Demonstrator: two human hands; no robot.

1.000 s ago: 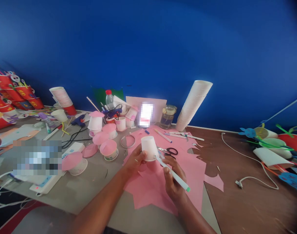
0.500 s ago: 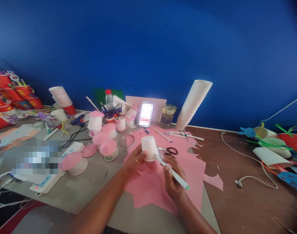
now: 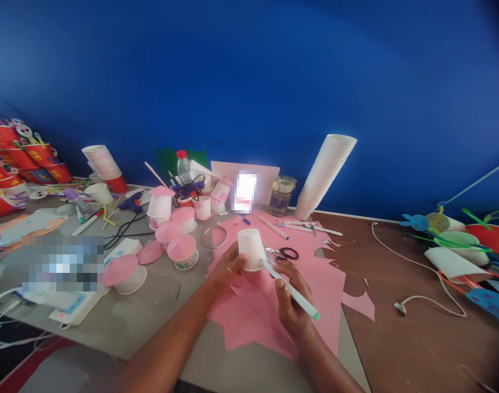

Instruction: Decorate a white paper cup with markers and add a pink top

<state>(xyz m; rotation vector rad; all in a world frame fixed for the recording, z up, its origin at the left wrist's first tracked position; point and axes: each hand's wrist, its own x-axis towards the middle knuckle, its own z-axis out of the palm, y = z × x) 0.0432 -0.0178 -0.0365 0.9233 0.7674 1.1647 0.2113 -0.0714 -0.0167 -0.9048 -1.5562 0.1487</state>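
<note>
Inside the grey bench (image 3: 211, 374)'s near edge, the left hand (image 3: 228, 268) grips an upturned white paper cup (image 3: 250, 248), the right hand (image 3: 290, 317) a white, green-ended marker (image 3: 301, 302): apparently drawing; the next stroke needs steadiness.

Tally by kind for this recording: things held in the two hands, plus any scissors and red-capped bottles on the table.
Cup, in the left hand: 1
Marker, in the right hand: 1
Scissors: 1
Red-capped bottle: 1
Total: 4

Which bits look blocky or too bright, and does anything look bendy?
Head view: blocky squares cover the glaring white screen and a patch beside the power strip; head view: the white paper-cup stack leans, perhaps from lens distortion; head view: the blue wall darkens at top right.
</note>
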